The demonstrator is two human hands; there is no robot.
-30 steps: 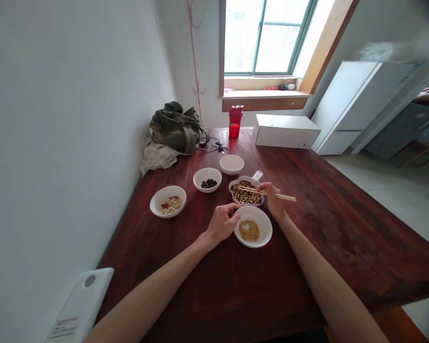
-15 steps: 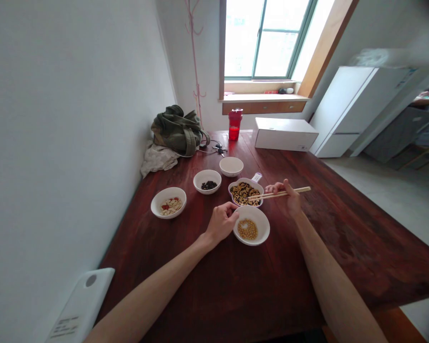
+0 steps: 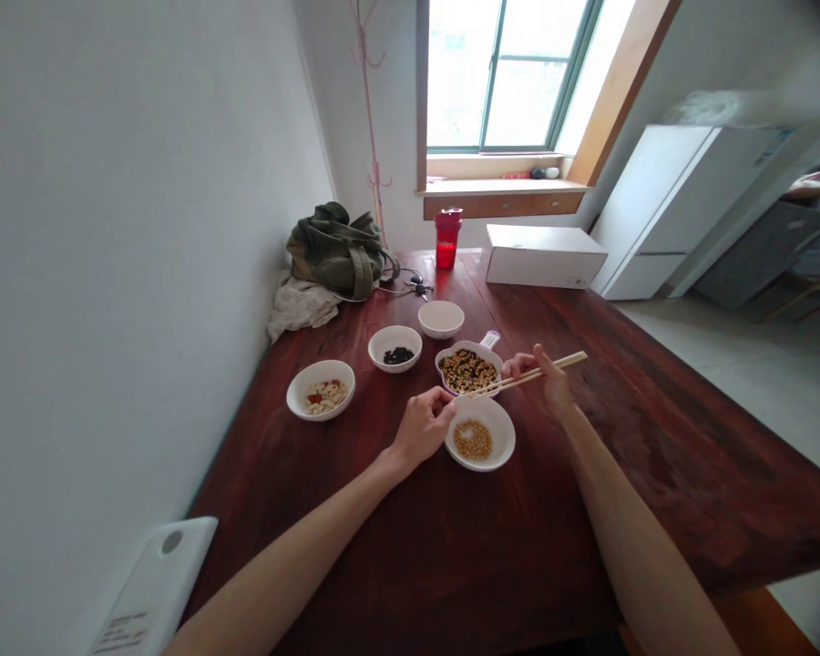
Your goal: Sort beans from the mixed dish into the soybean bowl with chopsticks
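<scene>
My left hand (image 3: 424,424) grips the left rim of a white bowl (image 3: 504,439) between thumb and fingers. Yellow beans, apparently soybeans (image 3: 473,441), lie at the bottom of this bowl. Chopsticks (image 3: 566,362) are pinched in my right hand (image 3: 548,378), their tips pointing left above the far rim of the bowl. Whether a bean sits between the tips is too small to tell. Just behind stands a purple-rimmed, flower-shaped dish (image 3: 491,340) with a short handle, holding mixed yellow and dark beans.
Left of the dish are a white bowl (image 3: 380,341) of black bits and another bowl (image 3: 299,381) with pale slices and red pieces. Behind stands a further white bowl (image 3: 441,319). A green bag (image 3: 338,246), keys (image 3: 420,288), red bottle (image 3: 448,239) and white box (image 3: 545,256) line the back.
The chopsticks' tips have moved out of the mixed beans, toward me and slightly left, to the soybean bowl's far rim. My left hand stays on the bowl.
</scene>
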